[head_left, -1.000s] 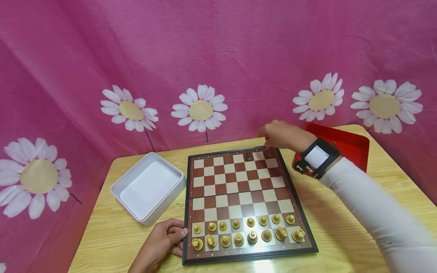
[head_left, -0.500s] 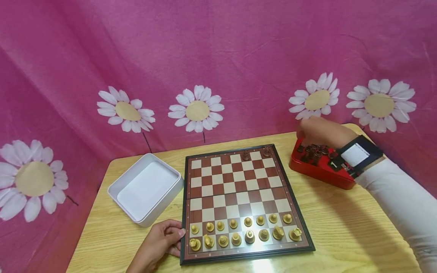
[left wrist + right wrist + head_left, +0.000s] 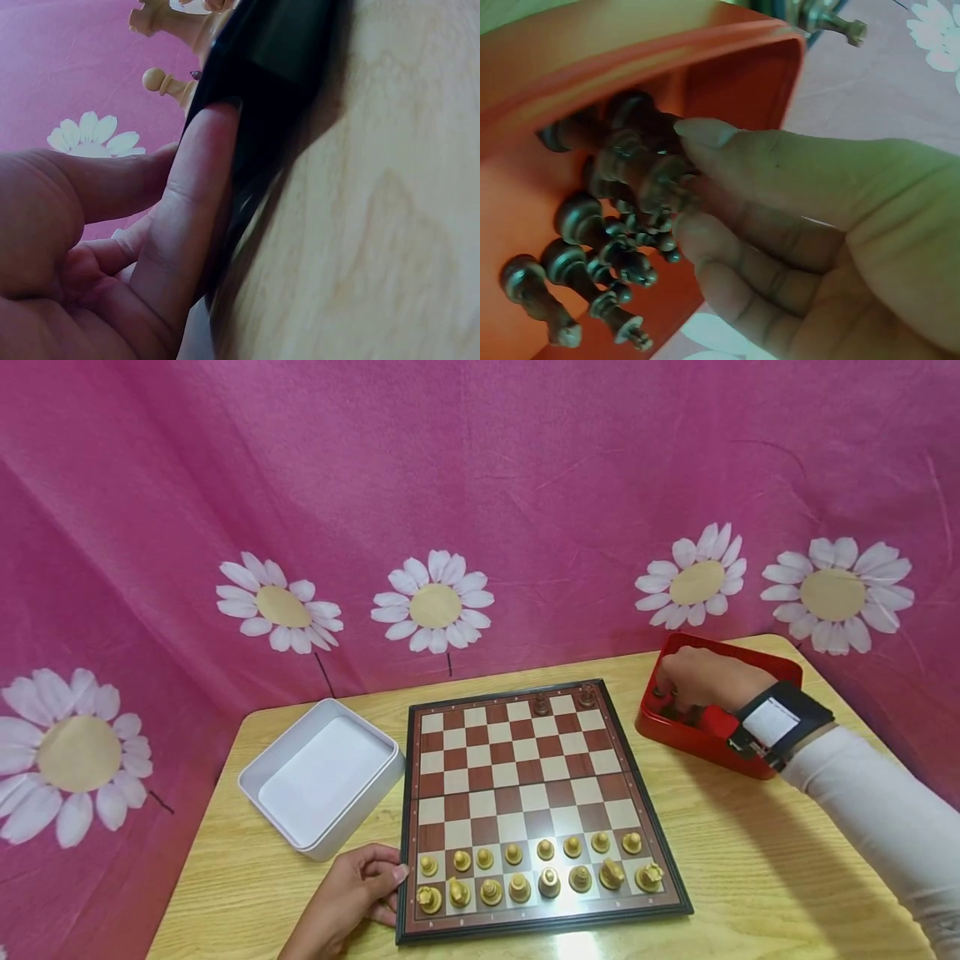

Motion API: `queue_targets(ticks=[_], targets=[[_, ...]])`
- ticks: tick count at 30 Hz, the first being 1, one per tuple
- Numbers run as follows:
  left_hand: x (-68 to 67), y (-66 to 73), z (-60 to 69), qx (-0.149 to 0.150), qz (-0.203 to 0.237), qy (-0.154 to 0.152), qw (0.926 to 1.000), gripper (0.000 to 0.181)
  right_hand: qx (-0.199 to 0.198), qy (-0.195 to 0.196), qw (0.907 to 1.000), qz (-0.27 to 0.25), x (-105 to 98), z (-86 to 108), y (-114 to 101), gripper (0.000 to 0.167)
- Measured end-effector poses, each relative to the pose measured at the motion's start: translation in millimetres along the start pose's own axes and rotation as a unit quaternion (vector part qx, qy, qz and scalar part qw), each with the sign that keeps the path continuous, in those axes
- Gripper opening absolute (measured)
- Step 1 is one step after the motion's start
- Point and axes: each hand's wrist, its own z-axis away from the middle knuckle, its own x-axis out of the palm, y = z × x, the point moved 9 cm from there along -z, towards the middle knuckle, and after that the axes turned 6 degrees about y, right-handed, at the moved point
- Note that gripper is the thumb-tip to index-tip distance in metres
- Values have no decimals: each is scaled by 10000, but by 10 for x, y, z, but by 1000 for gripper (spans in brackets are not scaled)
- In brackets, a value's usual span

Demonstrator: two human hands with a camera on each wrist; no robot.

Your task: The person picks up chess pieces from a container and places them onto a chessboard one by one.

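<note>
My left hand (image 3: pixel 352 893) holds the near left corner of the chessboard (image 3: pixel 491 822), thumb on the rim. In the left wrist view, a finger (image 3: pixel 195 187) presses the dark edge of the board. My right hand (image 3: pixel 705 678) reaches into the red box (image 3: pixel 693 742) at the right. In the right wrist view, its thumb and fingers close around the top of a dark chess piece (image 3: pixel 656 169), among several other dark pieces (image 3: pixel 585 221). Light pieces (image 3: pixel 518 886) stand in two rows on the board's near side. A dark rook (image 3: pixel 587 696) and another dark piece (image 3: pixel 541 702) stand at the far edge.
An empty white box (image 3: pixel 322 777) stands left of the board on the wooden table (image 3: pixel 217 860). A pink curtain (image 3: pixel 540 510) with printed daisies hangs behind and at both sides.
My right hand has left the board's far right corner, where a dark rook now stands, and has gone right and down into the red box. The left hand stays at the board.
</note>
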Motion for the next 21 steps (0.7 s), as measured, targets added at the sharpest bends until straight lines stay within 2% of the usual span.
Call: queue_targets(ticks=[5,15,21], targets=[[-6,-24,-9,-40,-6,15,10000,33,-28,-25,10000,-19,60,-13,38,16],[-11,-26,-14,-19,-55,10,10000,32,-184,434,9984,315,81,-50,58,17],[-14,-29,-17,-31,-64,1,10000,33,-338,425,9973,487,93,-67,32,11]])
